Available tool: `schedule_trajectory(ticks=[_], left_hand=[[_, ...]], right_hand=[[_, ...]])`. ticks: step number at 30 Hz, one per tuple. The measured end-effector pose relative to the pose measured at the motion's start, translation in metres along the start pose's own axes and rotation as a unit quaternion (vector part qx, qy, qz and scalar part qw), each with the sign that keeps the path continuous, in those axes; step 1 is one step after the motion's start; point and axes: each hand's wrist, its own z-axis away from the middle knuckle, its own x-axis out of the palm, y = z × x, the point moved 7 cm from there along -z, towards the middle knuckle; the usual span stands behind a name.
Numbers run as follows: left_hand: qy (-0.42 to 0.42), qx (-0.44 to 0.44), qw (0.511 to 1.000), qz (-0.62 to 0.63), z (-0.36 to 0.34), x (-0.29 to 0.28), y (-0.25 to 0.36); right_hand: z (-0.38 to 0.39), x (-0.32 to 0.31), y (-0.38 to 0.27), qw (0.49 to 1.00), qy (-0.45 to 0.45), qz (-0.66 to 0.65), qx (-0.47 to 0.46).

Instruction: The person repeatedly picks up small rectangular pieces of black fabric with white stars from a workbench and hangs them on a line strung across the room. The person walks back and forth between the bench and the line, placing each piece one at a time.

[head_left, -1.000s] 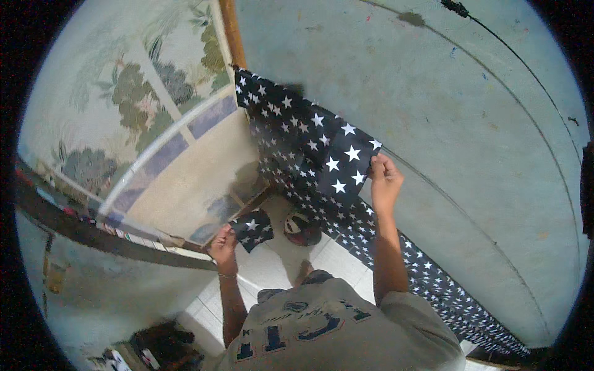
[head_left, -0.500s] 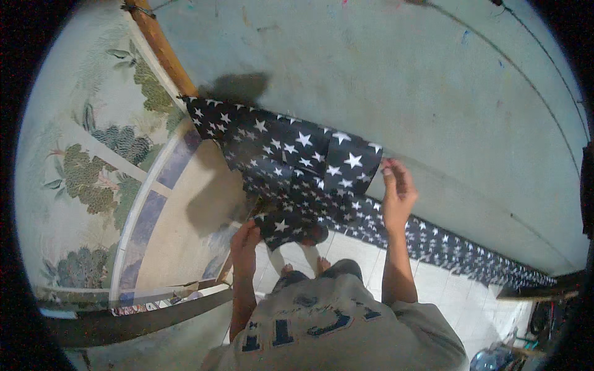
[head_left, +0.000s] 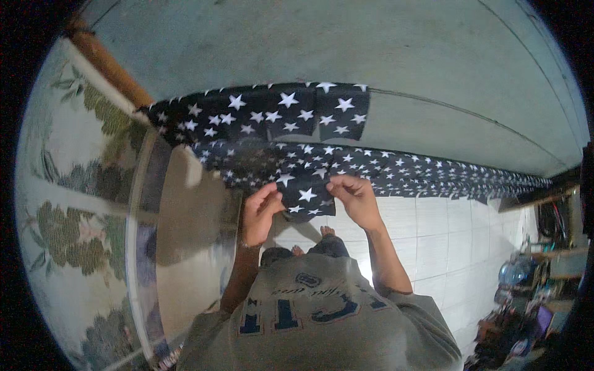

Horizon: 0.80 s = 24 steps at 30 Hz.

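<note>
A small rectangular piece of black cloth with white stars (head_left: 307,195) is stretched between my two hands in front of my body. My left hand (head_left: 262,213) pinches its left edge, and my right hand (head_left: 357,199) pinches its upper right corner. Beyond them, similar black star-printed pieces (head_left: 287,114) hang side by side from a thin line along the wall. Below these, a second long row of the star-printed cloth (head_left: 427,172) runs off to the right, partly behind the piece I hold.
A greenish-grey wall (head_left: 427,49) rises ahead, with a wooden pole (head_left: 111,68) at the upper left. Leaf-patterned covering (head_left: 80,241) fills the left side. White floor tiles (head_left: 433,229) lie below. A clear bluish bottle (head_left: 515,272) stands among clutter at the right.
My right hand has come down from the end of the upper hanging row to the held piece. The left hand has lifted that piece slightly, and the view has turned.
</note>
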Motion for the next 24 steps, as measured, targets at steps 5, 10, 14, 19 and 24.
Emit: schedule_trajectory(ticks=[5,10,14,19,24], left_hand=[[-0.116,0.006,0.992,0.055,0.002,0.001,-0.003],[-0.133,0.000,0.990,0.035,0.007,-0.019,-0.012],[-0.105,-0.022,0.993,0.053,0.005,-0.045,-0.029],[-0.077,-0.055,0.995,0.037,0.001,-0.070,-0.051],[-0.070,-0.063,0.994,0.048,0.001,-0.079,-0.056]], right_hand=[[0.007,-0.015,-0.087,0.965,-0.048,0.175,-0.191],[0.014,-0.109,-0.176,0.944,0.128,0.031,-0.303],[-0.005,-0.151,-0.159,0.956,0.149,-0.060,-0.247],[-0.029,-0.168,-0.098,0.966,0.166,-0.123,-0.158],[-0.037,-0.174,-0.086,0.961,0.194,-0.133,-0.148]])
